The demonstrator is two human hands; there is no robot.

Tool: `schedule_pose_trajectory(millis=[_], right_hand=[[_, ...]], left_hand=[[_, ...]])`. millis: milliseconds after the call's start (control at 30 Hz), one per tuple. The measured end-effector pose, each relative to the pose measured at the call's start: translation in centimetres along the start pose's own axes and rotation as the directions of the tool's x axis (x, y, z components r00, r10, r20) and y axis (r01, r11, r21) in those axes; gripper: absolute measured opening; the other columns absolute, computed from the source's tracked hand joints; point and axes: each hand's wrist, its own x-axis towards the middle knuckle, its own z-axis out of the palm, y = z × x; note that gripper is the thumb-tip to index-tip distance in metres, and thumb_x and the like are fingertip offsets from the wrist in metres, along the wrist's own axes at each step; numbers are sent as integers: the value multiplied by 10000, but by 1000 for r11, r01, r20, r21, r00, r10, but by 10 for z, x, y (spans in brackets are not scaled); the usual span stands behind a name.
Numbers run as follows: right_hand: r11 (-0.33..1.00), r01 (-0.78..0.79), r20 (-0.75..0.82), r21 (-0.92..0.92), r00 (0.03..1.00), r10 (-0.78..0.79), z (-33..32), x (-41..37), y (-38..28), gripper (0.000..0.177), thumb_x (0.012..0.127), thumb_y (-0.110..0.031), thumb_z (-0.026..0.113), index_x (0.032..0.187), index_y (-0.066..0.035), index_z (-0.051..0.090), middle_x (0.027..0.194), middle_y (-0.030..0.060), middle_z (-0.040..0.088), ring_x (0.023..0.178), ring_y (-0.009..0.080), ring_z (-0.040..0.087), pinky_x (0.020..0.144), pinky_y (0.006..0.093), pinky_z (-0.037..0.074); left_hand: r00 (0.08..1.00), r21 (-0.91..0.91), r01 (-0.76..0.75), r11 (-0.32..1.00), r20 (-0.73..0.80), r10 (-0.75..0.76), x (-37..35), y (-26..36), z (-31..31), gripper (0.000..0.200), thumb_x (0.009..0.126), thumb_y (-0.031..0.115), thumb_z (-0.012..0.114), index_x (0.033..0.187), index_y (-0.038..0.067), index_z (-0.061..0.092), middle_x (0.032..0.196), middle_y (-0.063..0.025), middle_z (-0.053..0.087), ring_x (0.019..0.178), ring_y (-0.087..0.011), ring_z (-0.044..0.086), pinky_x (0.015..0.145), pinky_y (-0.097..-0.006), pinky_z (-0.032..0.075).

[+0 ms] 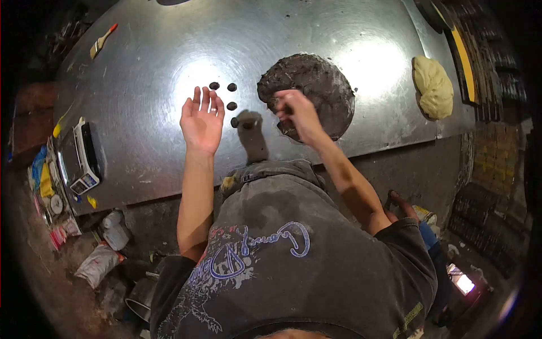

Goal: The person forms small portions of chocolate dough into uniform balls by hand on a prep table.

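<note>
A wide, flat mass of dark dough (330,93) lies on the metal table (152,113). Over its left part is my right hand (297,113), fingers bent and slightly blurred; whether a bit of dough is between them cannot be made out. My left hand (202,121) is palm up with its fingers apart and nothing in it. Several small dark dough balls lie just right of its fingertips, among them a top one (232,87), a middle one (231,105) and a lower one (235,122).
Pale yellow dough (433,87) sits at the table's right side. At the left are a digital scale (83,155) and a brush with a red-tipped handle (101,42). Below right, part of another person's leg (430,237) shows near a lit phone screen (461,279).
</note>
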Motion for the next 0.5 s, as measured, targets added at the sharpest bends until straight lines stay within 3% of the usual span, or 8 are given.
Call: schedule_pose_trajectory(millis=[67,100,133,167,233,333,433,500], right_hand=[[991,-135,-92,-15,987,133,-39,23,14,290,1026,-280,512,1101,-30,640,807,10,572,777,139,581,727,306,505],[952,43,-80,-303,994,-70,-47,28,19,253,1004,-252,563,1107,-33,636,836,32,561,791,178,588,743,329,506],[802,207,-15,-560,966,-259,-51,29,20,231,981,-225,614,1113,-36,633,866,54,549,805,216,595,759,352,507],[694,271,56,-667,947,-316,-53,29,23,221,963,-200,641,1115,-41,635,902,74,540,832,241,596,779,363,507],[423,387,222,-819,894,-388,-54,29,23,226,925,-151,694,1121,-52,640,974,115,524,885,290,599,821,385,508],[303,462,317,-833,849,-422,-60,39,34,270,884,-105,730,1140,-72,652,1056,148,492,958,322,588,855,398,504],[499,421,125,-757,844,-522,-58,38,34,209,943,-161,674,1124,-58,677,1064,149,530,970,300,596,881,386,488],[654,337,-40,-677,871,-490,-61,35,29,220,979,-215,628,1100,-42,691,1076,148,564,982,284,600,900,372,473]], left_hand=[[999,56,-29,998,-38,31,-5,9,-18,247,1033,237,466,1195,75,560,1141,-58,574,1055,-210,557,964,-376,496],[997,71,-31,997,-63,36,-7,13,-29,234,1027,221,478,1190,76,562,1131,-54,572,1043,-202,555,956,-370,499],[995,86,-29,996,-88,36,-11,15,-39,223,1020,206,490,1186,77,565,1121,-50,570,1031,-195,554,948,-363,501],[990,79,-39,996,-129,49,-13,16,-47,214,1013,187,496,1185,80,566,1127,-45,571,1028,-189,558,939,-359,503],[985,70,-41,997,-162,52,-17,17,-62,213,1011,183,500,1185,83,570,1127,-40,571,1029,-185,561,936,-356,503],[981,67,-58,996,-182,70,-25,14,-74,212,1007,183,510,1185,90,578,1123,-31,577,1027,-177,567,920,-350,508],[975,84,-80,993,-200,95,-32,13,-76,220,1006,191,521,1194,94,583,1117,-30,584,1021,-176,572,908,-349,513],[972,106,-94,990,-205,114,-34,12,-76,229,1006,199,529,1201,94,585,1112,-31,589,1018,-176,574,901,-348,516]])
